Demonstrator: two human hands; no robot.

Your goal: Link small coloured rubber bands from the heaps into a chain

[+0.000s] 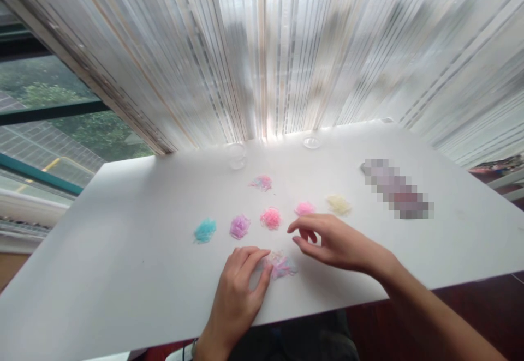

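Observation:
My left hand (243, 282) rests at the left side of a mixed pile (282, 267) of tiny thin pieces in pink, purple, blue and cream that look like small rubber bands. Its thumb and index finger are apart, touching the pile's edge, with nothing visible held between them. Above and right of that pile is my right hand (321, 238), its thumb and index finger parted, other fingers curled. No piece shows in it. Just beyond my hands lie single-colour piles: teal (205, 230), purple (239, 226), coral pink (271, 218), light pink (305, 209) and pale yellow (339, 204).
Another mixed pile (262, 182) lies farther back on the white table (123, 274). Two clear round dishes or lids, one left (237, 156) and one right (311, 142), stand near the striped curtain (262, 50). A blurred-out long object (397, 189) lies at right.

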